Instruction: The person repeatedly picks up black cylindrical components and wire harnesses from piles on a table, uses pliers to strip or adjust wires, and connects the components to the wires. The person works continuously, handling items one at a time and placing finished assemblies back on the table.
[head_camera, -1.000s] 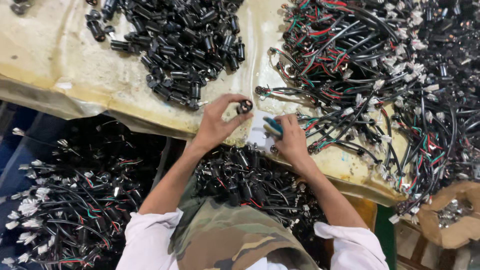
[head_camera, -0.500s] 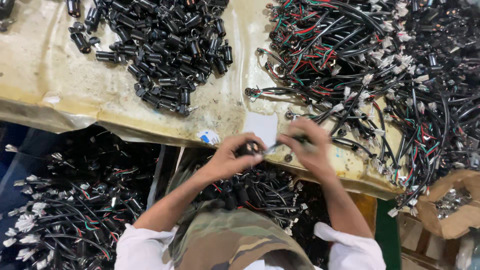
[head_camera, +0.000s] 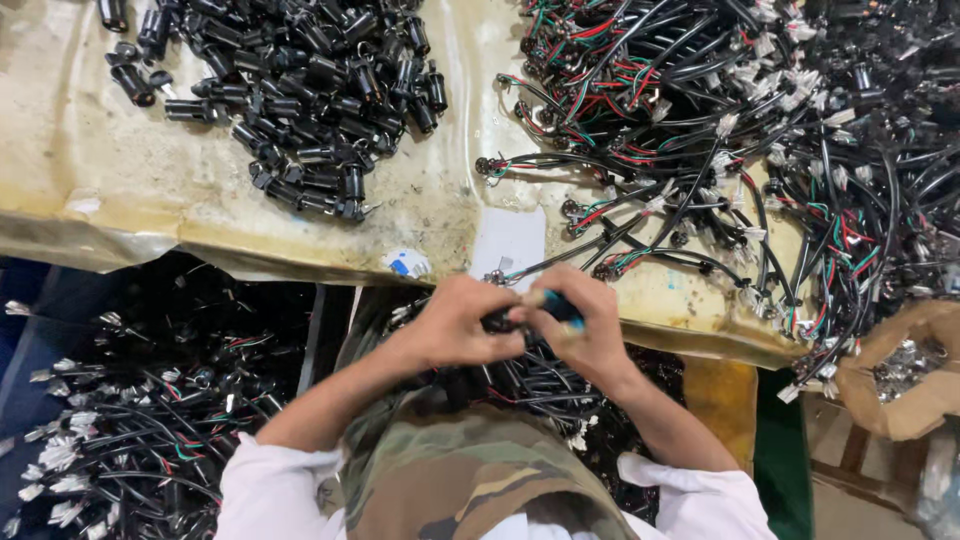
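Left hand (head_camera: 455, 325) pinching black part (head_camera: 497, 320); right hand (head_camera: 590, 325) gripping blue tool (head_camera: 563, 308) (fingers curled).

Black plugs (head_camera: 300, 100), red-green-black wires (head_camera: 700, 130), camouflage apron (head_camera: 470, 480), white sleeves (head_camera: 270, 490).

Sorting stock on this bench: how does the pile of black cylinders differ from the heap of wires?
The pile of black cylinders is all black, short loose pieces, lying far left. The heap of wires is long tangled strands in red, green and black with white plugs, lying right. Both rest on the yellowed table cover.
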